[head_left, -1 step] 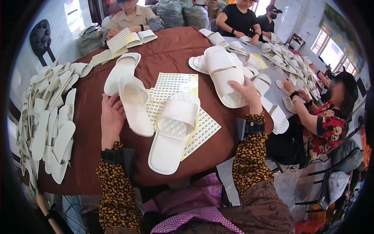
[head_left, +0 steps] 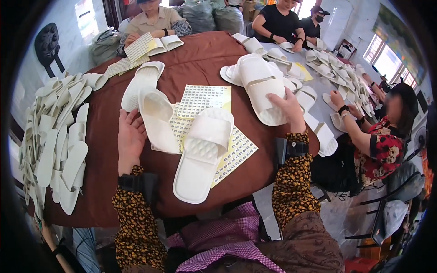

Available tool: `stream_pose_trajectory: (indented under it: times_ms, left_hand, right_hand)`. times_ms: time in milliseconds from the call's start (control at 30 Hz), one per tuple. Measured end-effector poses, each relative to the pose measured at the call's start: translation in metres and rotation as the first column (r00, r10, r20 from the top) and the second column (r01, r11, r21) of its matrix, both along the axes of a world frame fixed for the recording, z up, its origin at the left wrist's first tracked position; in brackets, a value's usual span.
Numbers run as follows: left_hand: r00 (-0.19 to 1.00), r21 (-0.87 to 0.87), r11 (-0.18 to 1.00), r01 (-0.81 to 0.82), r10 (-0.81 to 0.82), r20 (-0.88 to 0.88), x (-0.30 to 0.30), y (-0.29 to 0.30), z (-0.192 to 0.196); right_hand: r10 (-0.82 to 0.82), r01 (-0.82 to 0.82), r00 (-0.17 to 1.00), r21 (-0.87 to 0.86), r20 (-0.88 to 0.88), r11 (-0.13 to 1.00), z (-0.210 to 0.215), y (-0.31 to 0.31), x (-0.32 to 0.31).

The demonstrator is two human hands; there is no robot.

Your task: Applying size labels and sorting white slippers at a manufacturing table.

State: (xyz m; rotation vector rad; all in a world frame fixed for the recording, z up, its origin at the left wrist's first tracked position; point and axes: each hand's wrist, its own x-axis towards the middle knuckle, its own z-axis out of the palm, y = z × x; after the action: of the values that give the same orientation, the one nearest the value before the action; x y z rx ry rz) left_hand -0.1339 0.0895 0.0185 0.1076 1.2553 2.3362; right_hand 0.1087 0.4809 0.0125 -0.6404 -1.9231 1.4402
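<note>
A single white slipper (head_left: 200,168) lies in front of me on the brown cloth, partly over sticker sheets (head_left: 236,157). My left hand (head_left: 130,134) is palm up with fingers apart, its fingertips at the edge of another white slipper (head_left: 157,113). That slipper is tilted and slightly blurred at its near end, and overlaps a further slipper (head_left: 140,84) beyond it. On the right, my right hand (head_left: 284,107) grips a white slipper (head_left: 266,93), thumb on top and the other fingers mostly hidden; more slippers lie under or behind it.
A big heap of white slippers (head_left: 59,136) covers the table's left side. More slippers (head_left: 337,73) are piled on the grey table at right. Across the brown cloth (head_left: 195,59) a person (head_left: 154,27) handles sticker sheets; other people sit at right, one in a red floral shirt (head_left: 387,141).
The near end of the slipper beside my left hand has shifted slightly up and away, showing more of the sticker sheet under it. My hands have barely moved.
</note>
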Motion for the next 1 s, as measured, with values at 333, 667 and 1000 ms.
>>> stream_pose_trajectory:
  times_ms: [333,667,1000]
  left_hand:
    - [0.974,-0.294,0.955,0.044,-0.107,-0.199,-0.013,-0.003,-0.02]
    - [0.952,-0.217,0.968,0.122,-0.177,-0.252,-0.006,-0.006,-0.017]
    - [0.976,-0.075,0.993,0.094,-0.107,-0.188,-0.012,-0.008,-0.014]
  right_hand:
    - [0.144,-0.107,0.973,0.201,-0.182,0.974,0.04,-0.04,-0.015]
    - [0.345,-0.344,0.938,0.108,0.008,0.933,0.068,-0.069,-0.08]
    - [0.132,-0.199,0.979,0.568,0.156,0.799,0.025,-0.031,-0.108]
